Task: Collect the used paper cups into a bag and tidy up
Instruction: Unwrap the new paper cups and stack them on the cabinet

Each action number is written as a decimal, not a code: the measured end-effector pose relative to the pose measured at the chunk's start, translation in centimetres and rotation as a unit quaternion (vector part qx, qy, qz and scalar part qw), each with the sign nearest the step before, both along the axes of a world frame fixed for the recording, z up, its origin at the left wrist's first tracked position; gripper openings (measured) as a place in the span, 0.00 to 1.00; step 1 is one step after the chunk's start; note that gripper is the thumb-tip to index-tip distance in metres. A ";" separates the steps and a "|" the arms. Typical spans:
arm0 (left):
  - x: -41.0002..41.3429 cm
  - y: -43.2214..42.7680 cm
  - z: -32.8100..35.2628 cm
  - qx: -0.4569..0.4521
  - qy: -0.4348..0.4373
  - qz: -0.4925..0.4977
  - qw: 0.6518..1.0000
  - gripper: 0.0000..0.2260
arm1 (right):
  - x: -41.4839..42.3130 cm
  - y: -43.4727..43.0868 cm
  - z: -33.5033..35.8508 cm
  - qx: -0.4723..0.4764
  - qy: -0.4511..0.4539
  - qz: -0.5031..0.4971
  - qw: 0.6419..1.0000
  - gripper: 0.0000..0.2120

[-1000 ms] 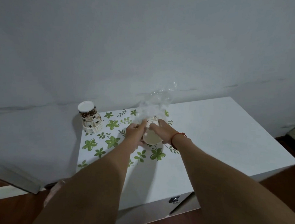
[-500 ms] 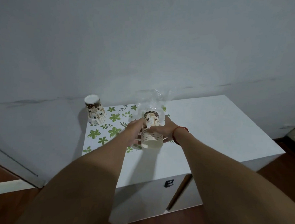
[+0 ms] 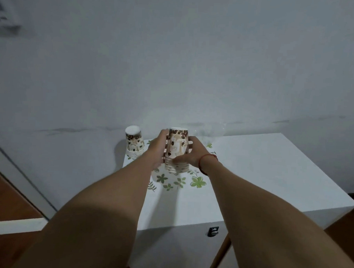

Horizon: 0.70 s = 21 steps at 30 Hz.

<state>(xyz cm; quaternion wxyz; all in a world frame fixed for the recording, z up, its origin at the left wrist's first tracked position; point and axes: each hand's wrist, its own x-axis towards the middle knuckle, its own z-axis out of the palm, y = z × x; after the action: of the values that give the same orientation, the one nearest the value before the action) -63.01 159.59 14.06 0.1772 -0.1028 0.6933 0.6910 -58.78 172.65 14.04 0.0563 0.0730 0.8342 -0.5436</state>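
An upside-down stack of paper cups point(image 3: 177, 148) with a brown coffee-bean print is held upright above the white cabinet top point(image 3: 262, 168). My left hand point(image 3: 158, 151) grips its left side and my right hand point(image 3: 188, 154) wraps its right side and lower rims. A second upside-down stack of the same cups point(image 3: 134, 142) stands at the cabinet's back left corner, by the wall. A clear plastic bag point(image 3: 209, 134) lies faintly visible behind my right hand, against the wall.
A sheet with green flower print point(image 3: 178, 181) covers the left part of the cabinet top. The cabinet front carries a small lock point(image 3: 213, 231). Grey wall rises right behind. Wooden floor point(image 3: 5, 197) shows at the left and right.
The stack in my hands has been turned from lying on its side with rims toward me to upright and bottom-up, and lifted higher. The bag no longer stands up around it.
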 end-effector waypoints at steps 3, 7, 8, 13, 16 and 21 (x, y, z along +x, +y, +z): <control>-2.0 -2.2 1.8 -0.009 0.044 0.039 0.998 0.23 | -2.2 -2.6 1.3 0.012 0.061 0.001 0.998 0.41; -5.5 -6.3 4.0 0.014 0.085 0.110 0.990 0.20 | -6.9 -7.2 3.7 0.032 0.121 0.021 0.992 0.39; -6.6 -7.4 4.6 0.023 0.091 0.126 0.988 0.19 | -8.2 -8.3 4.3 0.033 0.130 0.027 0.991 0.38; -12.1 -11.6 6.1 0.039 0.119 0.158 0.980 0.16 | -14.3 -12.6 5.5 0.026 0.145 0.039 0.988 0.37; -13.6 -12.5 4.3 0.021 0.108 0.150 0.982 0.17 | -15.9 -13.4 4.1 0.025 0.119 0.037 0.992 0.38; -14.3 -12.3 -1.0 -0.034 0.064 0.128 0.989 0.14 | -16.2 -13.4 -0.6 0.066 0.032 0.033 0.997 0.35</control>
<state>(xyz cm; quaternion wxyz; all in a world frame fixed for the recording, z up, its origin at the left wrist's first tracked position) -77.35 147.26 13.04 0.0388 -0.1522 0.7077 0.6888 -74.95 159.28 13.45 0.0429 0.0316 0.8718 -0.4869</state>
